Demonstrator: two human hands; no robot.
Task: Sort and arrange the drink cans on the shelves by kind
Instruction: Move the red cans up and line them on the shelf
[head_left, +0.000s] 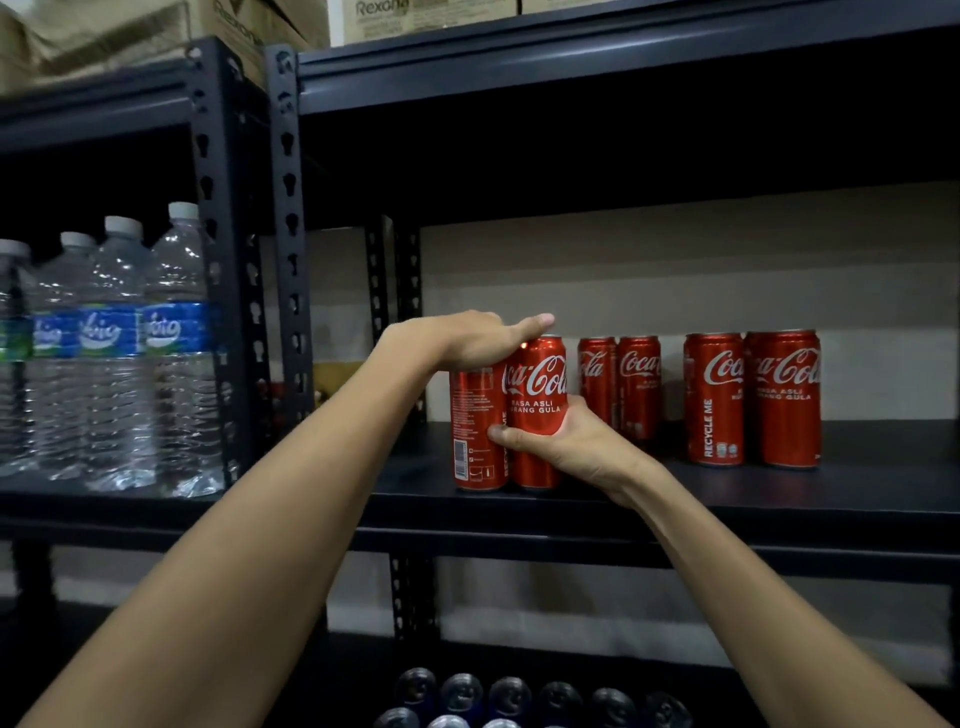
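While the water bottles (109, 353) stand in a row on the left rack, they take no part in the sorting, and they are well apart from the cans. Above them, on top of the racks, sit cardboard boxes (156, 36); what is inside them I cannot tell.

On the middle shelf (779, 499) of the right rack, six red cola cans stand upright in three pairs. The left hand (467, 340) rests from above on the left can (479, 431) of the first pair, its fingers curled over the top and the thumb stretched out over the neighbour. The right hand (561, 441) holds this neighbour, the second can (537, 410), from the side and low, with the thumb across its front and the fingers behind it. Both cans touch each other and stand on the shelf near its front edge. To the right comes the back pair (621, 387), set deeper on the shelf, and then the right pair (753, 397), nearer the front.

Judging from this, the red kind is already gathered on one shelf, but the pairs have gaps between them and do not make one line, so the arranging seems about half done. On the lower shelf, dark cans (519, 699) are seen only by their tops; their kind is not readable, and they perhaps wait for sorting.
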